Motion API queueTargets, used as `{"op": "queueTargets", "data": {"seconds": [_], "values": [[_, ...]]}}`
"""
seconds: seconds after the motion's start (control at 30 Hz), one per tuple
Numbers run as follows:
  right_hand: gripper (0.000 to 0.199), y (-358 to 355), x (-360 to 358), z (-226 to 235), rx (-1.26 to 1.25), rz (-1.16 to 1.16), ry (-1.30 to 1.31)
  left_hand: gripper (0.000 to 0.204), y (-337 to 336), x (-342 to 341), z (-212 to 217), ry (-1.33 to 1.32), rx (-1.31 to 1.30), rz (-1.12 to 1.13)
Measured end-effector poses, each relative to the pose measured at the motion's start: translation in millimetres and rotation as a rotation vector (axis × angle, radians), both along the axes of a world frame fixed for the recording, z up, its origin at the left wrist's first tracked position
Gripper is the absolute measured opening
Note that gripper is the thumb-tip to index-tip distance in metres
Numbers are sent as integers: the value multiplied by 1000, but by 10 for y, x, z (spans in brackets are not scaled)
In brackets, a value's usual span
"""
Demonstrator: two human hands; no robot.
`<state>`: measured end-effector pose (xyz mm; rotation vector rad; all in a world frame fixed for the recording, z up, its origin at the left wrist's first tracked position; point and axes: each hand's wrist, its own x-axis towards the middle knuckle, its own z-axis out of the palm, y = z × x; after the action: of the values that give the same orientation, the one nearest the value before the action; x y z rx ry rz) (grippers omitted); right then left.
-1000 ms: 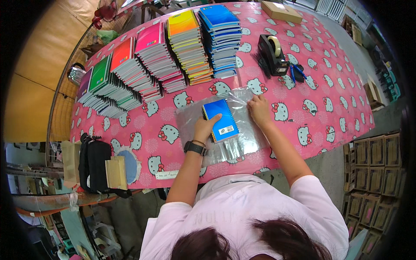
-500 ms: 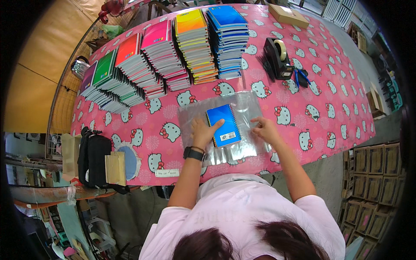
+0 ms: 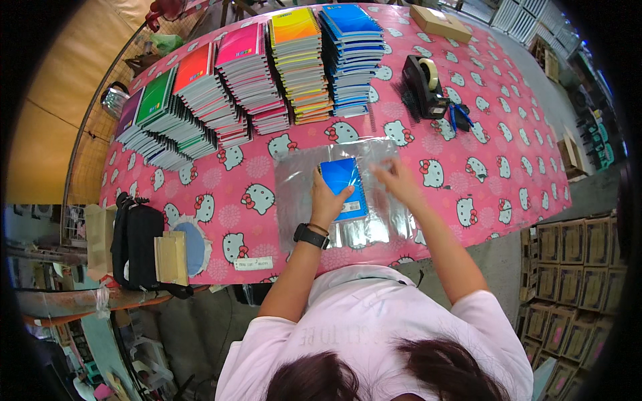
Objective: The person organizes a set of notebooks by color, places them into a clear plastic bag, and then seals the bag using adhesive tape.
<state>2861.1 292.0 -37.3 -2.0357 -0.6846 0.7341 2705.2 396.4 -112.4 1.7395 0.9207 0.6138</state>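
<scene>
A blue spiral notebook (image 3: 342, 175) lies on a sheet of clear plastic (image 3: 295, 175), directly in front of me. My left hand (image 3: 327, 200) wraps round the notebook's left edge, its thumb across the cover, with the fingertips partly hidden. Over the right part of the plastic is my right hand (image 3: 399, 182), a little apart from the notebook's spiral edge. Its fingers are somewhat blurred but look spread, and no object shows in them.
Stacks of spiral notebooks stand along the far left, including a yellow stack (image 3: 294, 40) and a blue stack (image 3: 351, 33). Farther right sit a black tape dispenser (image 3: 421, 90), blue-handled pliers (image 3: 460, 117) and a cardboard box (image 3: 440, 24). A black bag (image 3: 144, 234) rests at the left.
My left hand has gone from lying spread beside the notebook to wrapping round its left edge. My right hand has moved up and slightly left over the plastic.
</scene>
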Motion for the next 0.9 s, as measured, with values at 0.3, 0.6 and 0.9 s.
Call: {"op": "queueTargets", "data": {"seconds": [0.3,0.6,0.9], "values": [[29,1183,2,125,728,82,428,79,-17,21,-114,-54,138,53],[40,198,-490,-556,199,170,199,81,-50,-110,-21,-66,47,122],[57,71,-522,-525,117,309,-676,49,-122,-122,-138,-328,-52,175]]}}
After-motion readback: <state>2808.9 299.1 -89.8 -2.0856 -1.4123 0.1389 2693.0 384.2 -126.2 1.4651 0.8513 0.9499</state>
